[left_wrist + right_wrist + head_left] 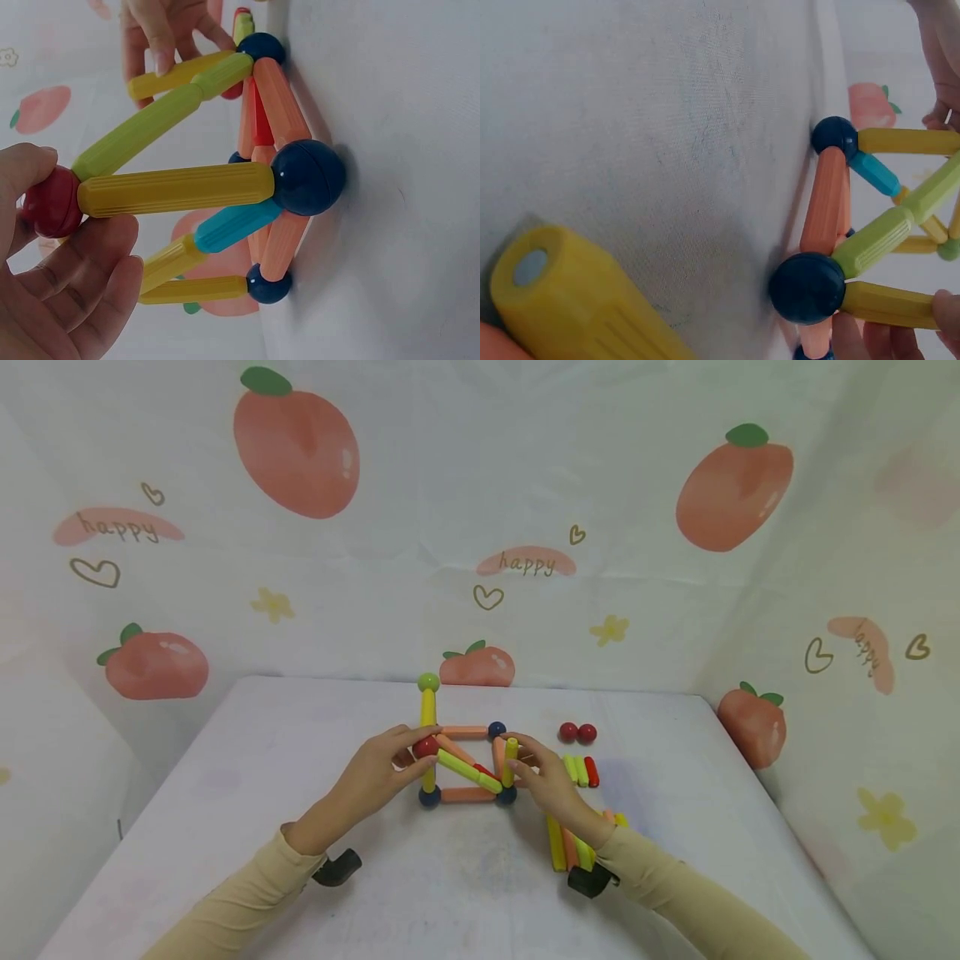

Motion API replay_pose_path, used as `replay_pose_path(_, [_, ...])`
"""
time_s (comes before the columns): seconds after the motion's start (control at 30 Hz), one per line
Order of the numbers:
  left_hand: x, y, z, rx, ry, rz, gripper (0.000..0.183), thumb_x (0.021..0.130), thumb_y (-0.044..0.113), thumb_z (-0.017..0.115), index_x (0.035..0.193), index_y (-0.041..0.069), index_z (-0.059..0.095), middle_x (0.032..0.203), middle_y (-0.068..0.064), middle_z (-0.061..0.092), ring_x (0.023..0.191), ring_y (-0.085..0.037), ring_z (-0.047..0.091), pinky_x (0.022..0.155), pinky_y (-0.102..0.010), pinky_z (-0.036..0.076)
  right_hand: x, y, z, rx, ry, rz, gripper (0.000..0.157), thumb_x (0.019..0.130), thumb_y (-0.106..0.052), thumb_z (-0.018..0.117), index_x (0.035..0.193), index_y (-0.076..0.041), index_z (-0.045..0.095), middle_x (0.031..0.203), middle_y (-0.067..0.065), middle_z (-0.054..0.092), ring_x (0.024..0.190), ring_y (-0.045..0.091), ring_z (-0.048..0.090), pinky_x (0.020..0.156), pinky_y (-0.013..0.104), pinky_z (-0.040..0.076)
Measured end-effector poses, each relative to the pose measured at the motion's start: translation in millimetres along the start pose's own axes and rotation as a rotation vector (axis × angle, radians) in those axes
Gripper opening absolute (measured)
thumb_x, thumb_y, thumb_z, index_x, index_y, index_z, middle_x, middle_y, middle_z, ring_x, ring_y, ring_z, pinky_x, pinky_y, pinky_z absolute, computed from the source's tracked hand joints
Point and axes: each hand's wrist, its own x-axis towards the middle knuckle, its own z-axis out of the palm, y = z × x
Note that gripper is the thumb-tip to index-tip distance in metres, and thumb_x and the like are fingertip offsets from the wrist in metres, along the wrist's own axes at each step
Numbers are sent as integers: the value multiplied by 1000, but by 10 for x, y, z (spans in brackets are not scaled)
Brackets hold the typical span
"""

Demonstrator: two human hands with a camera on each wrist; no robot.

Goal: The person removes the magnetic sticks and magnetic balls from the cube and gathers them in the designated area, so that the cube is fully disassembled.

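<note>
A frame of magnetic sticks and balls stands on the table, with dark blue balls at its base corners. My left hand (378,777) holds a red ball (54,202) atop an upright yellow stick (176,189). From that ball, light green sticks (142,127) slope down to the front right blue ball (506,795). There my right hand (555,789) pinches another yellow stick (511,760), its lower end at the blue ball. Orange sticks (468,795) link the base. A blue stick (236,225) slants inside the frame, and a green ball (428,682) tops the far left upright.
Two red balls (577,732) sit at the back right. Short green and red sticks (581,771) lie in front of them. Longer yellow, orange and green sticks (557,845) lie beneath my right forearm, partly hidden. A printed cloth (615,635) hangs behind the table.
</note>
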Motion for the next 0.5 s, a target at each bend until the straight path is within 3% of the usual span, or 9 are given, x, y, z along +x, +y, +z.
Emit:
replay_pose_path(0.23, [-6, -7, 22, 4, -3, -2, 47, 90, 32, 72, 134, 19, 63, 95, 3, 65, 76, -6, 57, 66, -20, 51, 1, 5, 52, -78, 35, -31, 44, 99, -11, 58, 143, -16, 50, 113, 11, 63, 98, 22, 61, 76, 32, 62])
replay_pose_path(0.5, [-9, -4, -5, 13, 3, -5, 47, 90, 34, 72, 133, 17, 63, 94, 3, 65, 75, -6, 58, 66, -19, 51, -6, 9, 64, -93, 72, -89, 43, 99, -12, 59, 141, -18, 51, 117, 9, 64, 101, 22, 60, 78, 32, 61])
